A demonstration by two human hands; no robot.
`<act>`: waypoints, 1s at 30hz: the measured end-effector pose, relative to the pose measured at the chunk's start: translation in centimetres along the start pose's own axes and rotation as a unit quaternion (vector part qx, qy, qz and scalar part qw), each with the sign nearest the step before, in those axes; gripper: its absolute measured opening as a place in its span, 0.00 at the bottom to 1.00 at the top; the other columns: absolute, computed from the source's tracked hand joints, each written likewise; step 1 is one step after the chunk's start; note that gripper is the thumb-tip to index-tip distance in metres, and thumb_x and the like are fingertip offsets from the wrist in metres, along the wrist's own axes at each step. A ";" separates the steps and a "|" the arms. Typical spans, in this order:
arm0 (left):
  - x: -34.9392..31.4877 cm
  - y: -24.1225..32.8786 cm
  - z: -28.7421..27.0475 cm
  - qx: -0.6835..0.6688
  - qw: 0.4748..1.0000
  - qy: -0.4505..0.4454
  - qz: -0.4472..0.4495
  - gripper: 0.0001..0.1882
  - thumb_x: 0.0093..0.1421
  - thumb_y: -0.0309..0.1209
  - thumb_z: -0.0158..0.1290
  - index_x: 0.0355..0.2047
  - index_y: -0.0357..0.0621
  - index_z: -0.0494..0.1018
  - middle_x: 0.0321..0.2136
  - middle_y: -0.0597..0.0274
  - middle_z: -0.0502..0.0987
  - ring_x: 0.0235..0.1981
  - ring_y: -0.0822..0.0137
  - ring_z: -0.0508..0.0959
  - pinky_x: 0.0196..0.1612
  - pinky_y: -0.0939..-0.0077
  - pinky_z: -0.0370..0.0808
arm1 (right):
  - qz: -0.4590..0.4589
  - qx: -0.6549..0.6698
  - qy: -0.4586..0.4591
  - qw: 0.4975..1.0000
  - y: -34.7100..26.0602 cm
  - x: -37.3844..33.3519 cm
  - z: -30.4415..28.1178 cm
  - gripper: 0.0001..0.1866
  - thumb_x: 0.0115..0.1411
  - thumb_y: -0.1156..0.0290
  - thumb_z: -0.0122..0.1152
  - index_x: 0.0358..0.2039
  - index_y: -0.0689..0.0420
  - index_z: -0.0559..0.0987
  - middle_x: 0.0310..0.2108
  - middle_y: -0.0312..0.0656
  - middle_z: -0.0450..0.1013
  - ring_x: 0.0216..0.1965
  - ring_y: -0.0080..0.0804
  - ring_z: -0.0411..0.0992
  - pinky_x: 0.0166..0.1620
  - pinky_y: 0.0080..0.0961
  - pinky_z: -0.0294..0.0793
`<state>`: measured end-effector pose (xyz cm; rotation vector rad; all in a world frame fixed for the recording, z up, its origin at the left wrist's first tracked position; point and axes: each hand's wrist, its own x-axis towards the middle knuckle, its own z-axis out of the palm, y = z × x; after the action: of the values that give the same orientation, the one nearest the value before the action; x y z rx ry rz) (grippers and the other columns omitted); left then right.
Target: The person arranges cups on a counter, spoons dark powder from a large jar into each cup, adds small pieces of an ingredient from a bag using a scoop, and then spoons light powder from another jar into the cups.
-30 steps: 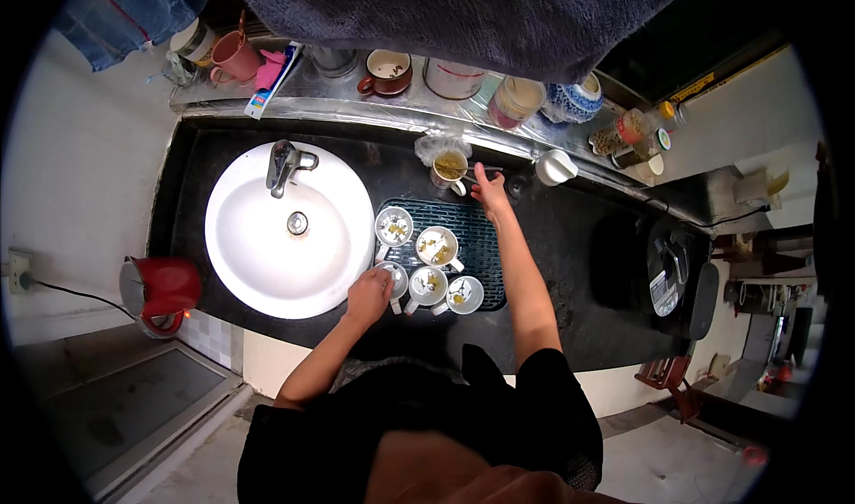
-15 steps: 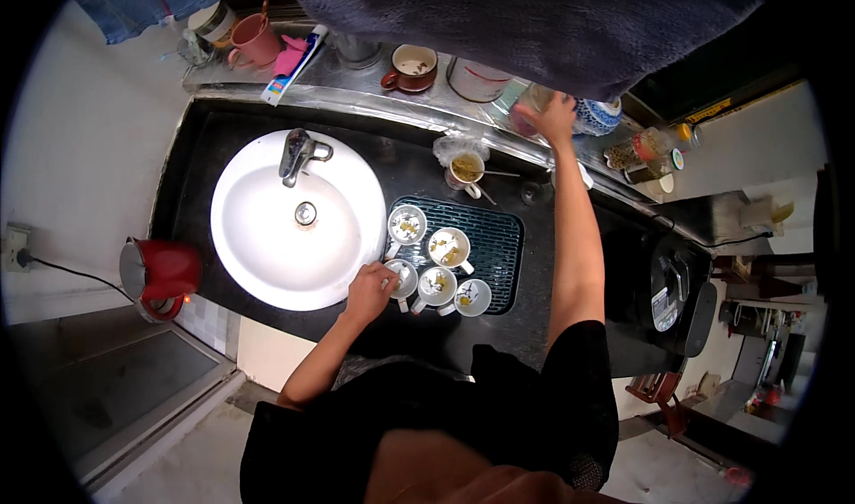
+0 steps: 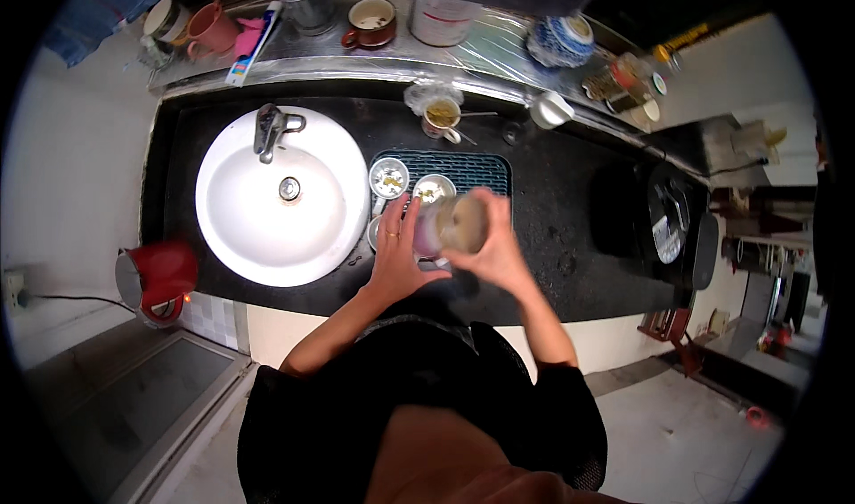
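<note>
Tilted over the cups is a blurred jar [image 3: 441, 225], pinkish at its left end and beige at its right. My right hand [image 3: 490, 250] grips it around the beige end. At the pinkish end, my left hand [image 3: 394, 253] has its fingers stretched up and its thumb apart; whether it touches the jar I cannot tell. Below them lies a dark green ribbed tray [image 3: 485, 167]. On it stand white cups with bits of dry yellowish and dark stuff inside, one cup [image 3: 389, 178] at the far left, another cup [image 3: 434, 188] beside it. The hands and jar mostly hide the nearer cups.
Left of the tray is a white sink [image 3: 240, 210] with a faucet [image 3: 269, 132]. A red kettle [image 3: 160, 277] stands at far left. Behind the tray sits a filled mug [image 3: 441, 121] beside crumpled plastic. The back ledge holds a brown cup [image 3: 371, 23] and a blue-white pot [image 3: 561, 39].
My right hand has brought the jar from the back ledge down over the tray. My left hand has left the cup it was touching and moved up to the jar's end.
</note>
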<state>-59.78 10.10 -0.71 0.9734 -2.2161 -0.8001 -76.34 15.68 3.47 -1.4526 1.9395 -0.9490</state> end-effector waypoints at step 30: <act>-5.3 1.7 -0.1 -0.387 0.753 -0.532 -0.020 0.53 0.25 0.29 0.68 0.54 0.40 0.55 0.49 0.57 0.66 0.51 0.65 0.65 0.56 0.72 0.59 | -0.156 0.106 -0.259 0.947 0.5 -10.6 -8.8 0.48 0.31 0.66 0.72 0.57 0.50 0.61 0.59 0.45 0.53 0.57 0.45 0.52 0.56 0.38 0.53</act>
<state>-57.43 15.18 -0.81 0.0632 -2.1908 -2.4891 -80.39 27.85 8.51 -1.6993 1.2167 -0.7736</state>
